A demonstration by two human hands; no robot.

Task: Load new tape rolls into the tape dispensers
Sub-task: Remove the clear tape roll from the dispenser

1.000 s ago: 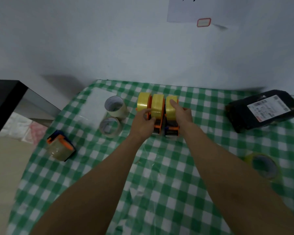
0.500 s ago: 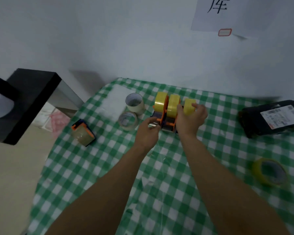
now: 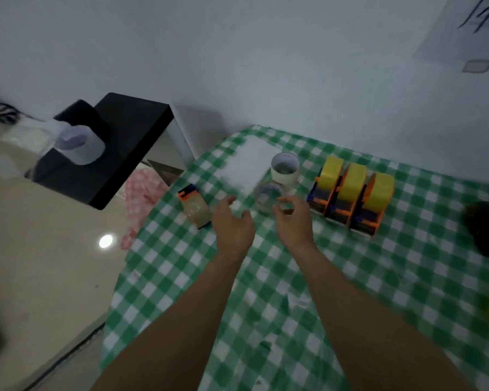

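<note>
Three done, likely: let go of the loaded tape dispensers (image 3: 350, 198), in a row at the right. Moved over to the left. Holding nothing with left hand (image 3: 232, 224) or right hand (image 3: 292, 218), fingers spread wide. Reaching near the last dispenser (image 3: 194, 206), further left.

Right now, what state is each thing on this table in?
left hand: open, holding nothing.
right hand: open, holding nothing.
three orange dispensers: upright in a row, each loaded with a yellow roll.
fourth dispenser: lying alone, left of both hands.
white core: standing on end.
clear roll: lying flat, blurred.
</note>
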